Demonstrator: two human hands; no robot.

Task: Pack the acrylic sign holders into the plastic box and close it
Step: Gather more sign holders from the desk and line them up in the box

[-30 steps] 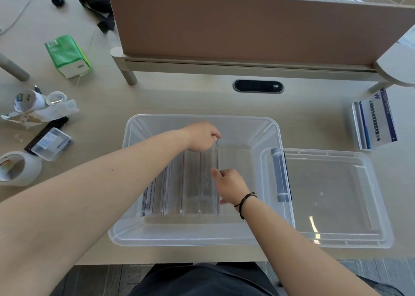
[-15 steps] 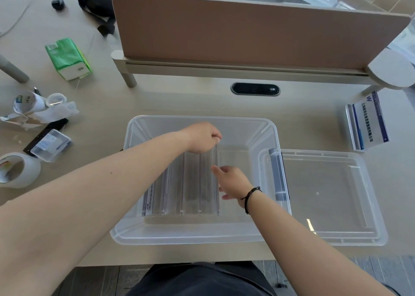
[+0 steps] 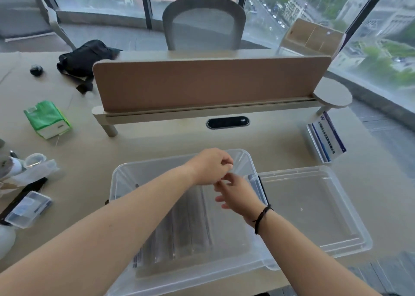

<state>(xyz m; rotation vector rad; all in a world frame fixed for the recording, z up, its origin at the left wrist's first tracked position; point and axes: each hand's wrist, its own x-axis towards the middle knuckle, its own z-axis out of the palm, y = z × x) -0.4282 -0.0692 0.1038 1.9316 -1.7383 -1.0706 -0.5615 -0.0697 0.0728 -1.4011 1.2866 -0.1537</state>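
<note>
Just above the plastic box [image 3: 125, 179] — both hands' fingers [image 3: 224, 162] loosely curled (empty).

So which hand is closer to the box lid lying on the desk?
Right. The right hand hovers over the box's right end, just beside the lid; the left hand is above the box, farther left.

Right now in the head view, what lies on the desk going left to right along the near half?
Small clear case → plastic box holding acrylic sign holders → box lid → remaining sign holders, further back.
</note>
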